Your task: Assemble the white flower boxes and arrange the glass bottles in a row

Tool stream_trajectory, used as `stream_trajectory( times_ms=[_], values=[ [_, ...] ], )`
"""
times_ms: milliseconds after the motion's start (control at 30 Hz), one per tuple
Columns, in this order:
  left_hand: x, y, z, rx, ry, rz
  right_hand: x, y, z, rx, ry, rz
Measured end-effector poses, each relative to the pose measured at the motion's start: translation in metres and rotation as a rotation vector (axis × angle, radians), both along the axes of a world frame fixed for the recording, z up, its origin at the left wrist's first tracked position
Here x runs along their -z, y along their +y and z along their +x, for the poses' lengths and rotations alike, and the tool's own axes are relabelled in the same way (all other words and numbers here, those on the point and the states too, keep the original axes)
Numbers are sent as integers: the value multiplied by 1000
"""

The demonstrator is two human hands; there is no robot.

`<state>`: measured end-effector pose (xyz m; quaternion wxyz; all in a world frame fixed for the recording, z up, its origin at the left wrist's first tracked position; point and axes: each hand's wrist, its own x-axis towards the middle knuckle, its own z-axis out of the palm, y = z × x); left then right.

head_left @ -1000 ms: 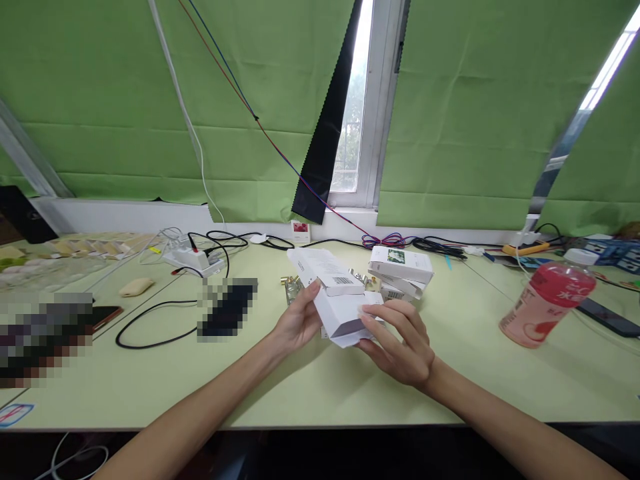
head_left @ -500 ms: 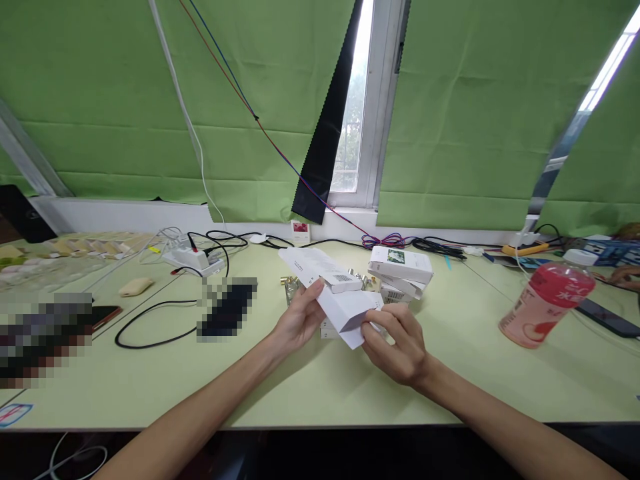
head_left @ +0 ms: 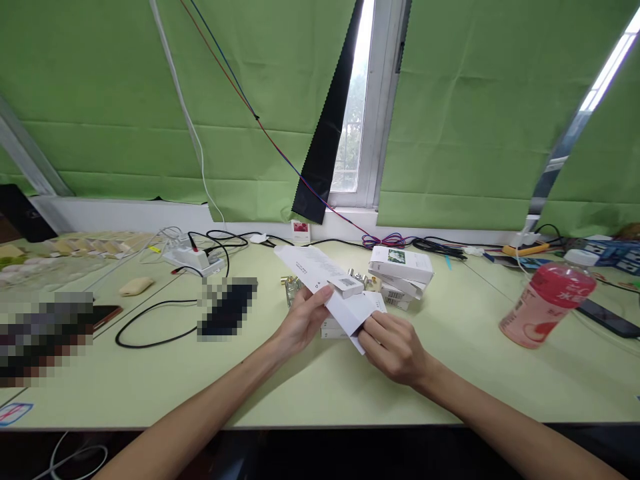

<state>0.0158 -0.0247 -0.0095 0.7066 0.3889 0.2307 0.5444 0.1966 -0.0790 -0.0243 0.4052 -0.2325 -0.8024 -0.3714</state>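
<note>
Both of my hands hold a flat white carton point(head_left: 330, 287) with a barcode on its flap, just above the pale green table point(head_left: 310, 387). My left hand point(head_left: 300, 323) grips its left side, thumb on top. My right hand point(head_left: 393, 347) is curled round its lower right end, fingers pinched on the cardboard. Right behind it lies a small pile of white boxes point(head_left: 400, 273). A little glass bottle with a gold cap point(head_left: 290, 288) stands just left of the carton.
A pink drink bottle point(head_left: 547, 297) lies tilted at the right. A white power strip point(head_left: 193, 259) with black cables sits at the back left, near a beige case point(head_left: 135, 287) and a dark phone point(head_left: 106, 315). Green curtains and a window close the back.
The carton has been flattened and tilted, its far end rising to the left. My right hand has gone from spread fingers to a closed pinch on the lower end.
</note>
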Motion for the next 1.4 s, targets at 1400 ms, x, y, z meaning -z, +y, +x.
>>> stream_trajectory(
  times_ms=[1400],
  values=[
    [5,-8,1,136,69,129,-1,2,2,-43,-16,-42]
  ],
)
